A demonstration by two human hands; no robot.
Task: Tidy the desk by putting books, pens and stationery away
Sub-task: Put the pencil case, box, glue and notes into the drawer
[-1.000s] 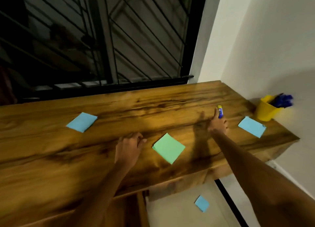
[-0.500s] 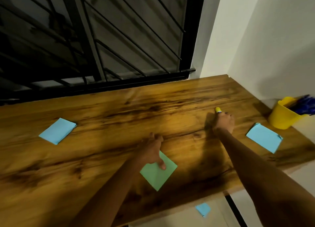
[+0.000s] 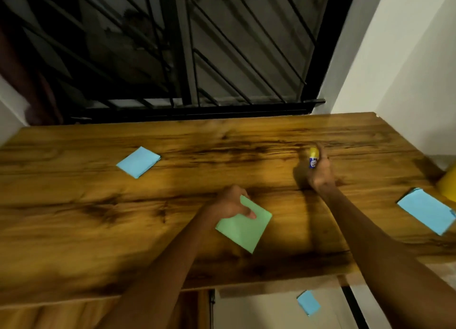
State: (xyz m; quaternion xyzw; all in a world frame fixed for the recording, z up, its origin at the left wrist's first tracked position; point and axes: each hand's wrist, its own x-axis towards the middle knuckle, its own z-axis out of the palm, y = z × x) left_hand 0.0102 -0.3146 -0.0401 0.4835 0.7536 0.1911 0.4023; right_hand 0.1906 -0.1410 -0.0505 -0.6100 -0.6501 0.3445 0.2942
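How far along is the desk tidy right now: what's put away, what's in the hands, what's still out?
Nothing looks put away yet, though the yellow cup is cut off at the frame's edge. In hand: the left hand pinches the green note, and the right hand grips the glue stick. Left: two blue notes on the desk, far left and right, plus one on the floor.

Single head-worn view, wide-angle, looks forward and steeply down from above bench [image 3: 74,230] near edge. Faces barred window [image 3: 197,57] behind far edge; wall corner [image 3: 370,69] at right. Close: both forearms enter from bottom. Floor strip shows below near edge. Right bench end cropped; frame somewhat blurred, likely motion.
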